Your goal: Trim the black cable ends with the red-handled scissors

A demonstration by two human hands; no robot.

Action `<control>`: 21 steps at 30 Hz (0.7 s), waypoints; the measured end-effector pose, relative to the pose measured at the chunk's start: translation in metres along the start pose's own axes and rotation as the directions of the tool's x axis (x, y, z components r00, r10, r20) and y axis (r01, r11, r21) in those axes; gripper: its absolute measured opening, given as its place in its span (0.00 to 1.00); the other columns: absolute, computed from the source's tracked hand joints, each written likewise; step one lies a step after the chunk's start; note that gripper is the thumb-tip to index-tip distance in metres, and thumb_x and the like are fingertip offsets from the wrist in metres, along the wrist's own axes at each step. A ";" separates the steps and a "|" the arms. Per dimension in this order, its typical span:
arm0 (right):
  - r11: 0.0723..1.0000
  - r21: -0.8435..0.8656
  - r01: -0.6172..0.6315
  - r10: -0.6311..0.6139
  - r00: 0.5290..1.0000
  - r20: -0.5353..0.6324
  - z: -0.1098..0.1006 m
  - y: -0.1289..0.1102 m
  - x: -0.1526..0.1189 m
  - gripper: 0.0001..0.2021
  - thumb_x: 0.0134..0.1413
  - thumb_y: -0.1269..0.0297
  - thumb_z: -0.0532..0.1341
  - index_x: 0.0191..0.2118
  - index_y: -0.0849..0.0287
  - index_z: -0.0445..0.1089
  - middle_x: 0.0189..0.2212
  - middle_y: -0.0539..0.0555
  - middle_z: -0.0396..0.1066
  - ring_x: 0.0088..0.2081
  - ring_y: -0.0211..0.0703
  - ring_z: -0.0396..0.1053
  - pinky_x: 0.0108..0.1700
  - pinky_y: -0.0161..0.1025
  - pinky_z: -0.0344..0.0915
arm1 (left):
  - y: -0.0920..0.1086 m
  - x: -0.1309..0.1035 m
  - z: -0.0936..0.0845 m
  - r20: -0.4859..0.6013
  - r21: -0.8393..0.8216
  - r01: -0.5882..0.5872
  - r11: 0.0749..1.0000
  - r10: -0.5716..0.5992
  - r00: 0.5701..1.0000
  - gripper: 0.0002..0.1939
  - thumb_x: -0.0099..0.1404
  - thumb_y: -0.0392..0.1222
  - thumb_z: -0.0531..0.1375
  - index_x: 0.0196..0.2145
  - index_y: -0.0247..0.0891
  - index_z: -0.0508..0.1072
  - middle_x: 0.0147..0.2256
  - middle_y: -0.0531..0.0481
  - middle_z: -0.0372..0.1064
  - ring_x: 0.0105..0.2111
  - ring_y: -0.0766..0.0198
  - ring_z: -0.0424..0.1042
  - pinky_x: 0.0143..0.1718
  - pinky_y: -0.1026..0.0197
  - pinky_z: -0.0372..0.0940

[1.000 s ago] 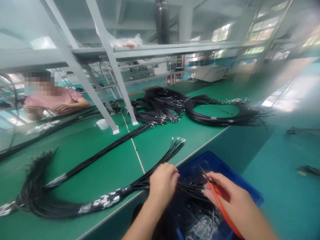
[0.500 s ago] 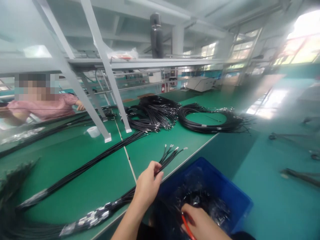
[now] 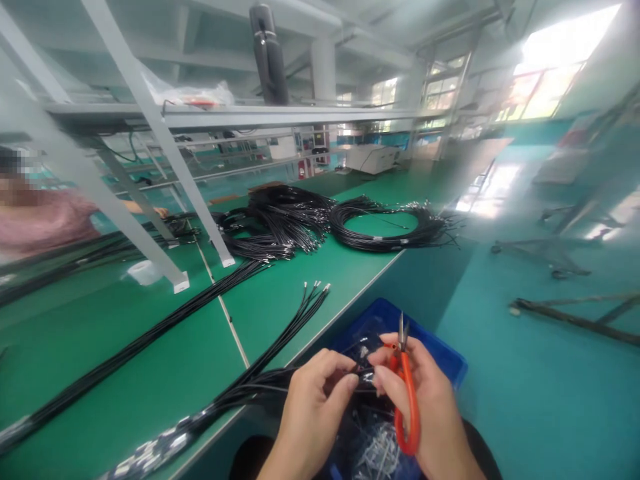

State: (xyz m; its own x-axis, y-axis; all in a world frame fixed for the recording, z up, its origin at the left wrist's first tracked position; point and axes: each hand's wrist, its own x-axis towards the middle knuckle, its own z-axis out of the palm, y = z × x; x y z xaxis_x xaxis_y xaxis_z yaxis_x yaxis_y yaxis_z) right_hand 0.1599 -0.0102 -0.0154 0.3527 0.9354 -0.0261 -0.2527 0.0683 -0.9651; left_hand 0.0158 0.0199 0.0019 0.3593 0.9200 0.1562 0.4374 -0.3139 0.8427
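My left hand [image 3: 315, 400] is closed, its thumb and index finger pinching the end of a black cable [image 3: 270, 381] beyond the table's edge. The cable comes from a bundle partly wrapped in clear plastic [image 3: 175, 437]. In my right hand [image 3: 437, 393] is a pair of red-handled scissors [image 3: 411, 417], held against the palm with the blades pointing up. The thumb and fingertips of that hand meet near the pinched cable end; a small glossy piece shows there, too small to name. Other cable ends with pale tips [image 3: 300, 313] fan out on the green table [image 3: 280, 293].
Under my hands stands a blue bin [image 3: 453, 357] with clear plastic and white scraps [image 3: 377, 453]. Coiled cables [image 3: 350, 243] and a long cable bundle [image 3: 150, 340] lie on the table. White shelf posts [image 3: 173, 193] rise from it. A person in pink [image 3: 55, 217] sits across.
My left hand has left the fanned cable ends and come right and down over the bin with a cable. My right hand has risen beside it with the scissors. The view has swung right.
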 end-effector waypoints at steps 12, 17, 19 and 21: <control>0.968 0.242 -0.061 0.057 0.998 0.024 0.014 -0.002 -0.003 0.17 0.46 0.65 0.66 0.41 0.54 0.61 0.28 0.46 0.69 0.25 0.35 0.66 0.31 0.35 0.65 | -0.003 -0.005 0.007 0.050 0.029 0.037 0.999 -0.039 0.998 0.06 0.60 0.36 0.56 0.28 0.40 0.73 0.26 0.52 0.68 0.26 0.64 0.66 0.28 0.64 0.58; 0.971 0.228 -0.072 0.069 0.997 0.021 0.015 -0.002 -0.002 0.16 0.47 0.66 0.66 0.41 0.54 0.61 0.27 0.46 0.68 0.25 0.36 0.66 0.30 0.36 0.64 | -0.004 -0.005 0.005 0.061 0.006 0.036 0.999 -0.037 0.997 0.07 0.60 0.35 0.56 0.28 0.41 0.73 0.27 0.52 0.69 0.28 0.63 0.67 0.30 0.64 0.59; 0.948 0.295 -0.120 0.110 0.993 0.049 0.015 -0.001 -0.001 0.15 0.48 0.68 0.64 0.41 0.54 0.60 0.26 0.45 0.67 0.24 0.35 0.65 0.28 0.34 0.63 | -0.004 -0.005 0.005 0.056 0.018 0.004 1.000 -0.005 0.998 0.07 0.61 0.35 0.56 0.28 0.41 0.73 0.28 0.52 0.69 0.31 0.62 0.68 0.33 0.63 0.59; 0.897 0.394 -0.202 0.178 0.979 0.097 0.015 0.001 -0.001 0.13 0.49 0.70 0.63 0.40 0.54 0.60 0.25 0.45 0.66 0.23 0.35 0.64 0.26 0.33 0.61 | -0.002 -0.005 0.006 0.034 -0.001 -0.028 1.000 0.028 0.999 0.07 0.62 0.36 0.55 0.29 0.41 0.72 0.30 0.52 0.68 0.33 0.61 0.67 0.36 0.62 0.60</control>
State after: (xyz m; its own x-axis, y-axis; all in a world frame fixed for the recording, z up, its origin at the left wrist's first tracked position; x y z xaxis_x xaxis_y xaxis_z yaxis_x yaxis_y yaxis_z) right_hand 0.1456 -0.0060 -0.0124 0.2130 0.9617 -0.1723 -0.6530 0.0090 -0.7573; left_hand 0.0178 0.0144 -0.0040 0.3995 0.9023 0.1620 0.4261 -0.3392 0.8387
